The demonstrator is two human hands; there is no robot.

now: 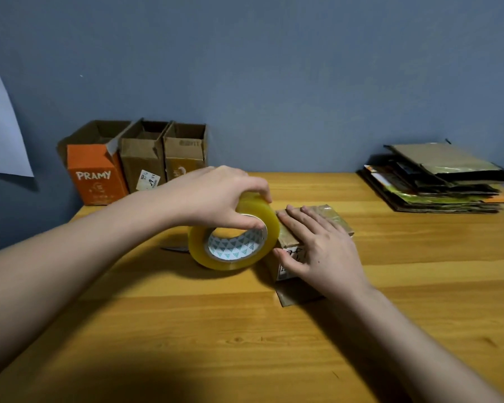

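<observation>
While three open cardboard boxes [134, 161], one of them orange, stand against the blue-grey wall [274, 68] at upper left, I see the left hand [213, 196] just left of centre curled round the yellowish clear roll of packing tape [233, 237], thumb inside its patterned core, the roll on edge against the small brown taped cardboard parcel [329, 216]. Right of it, the right hand [317, 242] lies flat, fingers straight, pressing the parcel's top down on the yellow wooden table [274, 344]. A stack of flattened cardboard [442, 181] sits at far right.
</observation>
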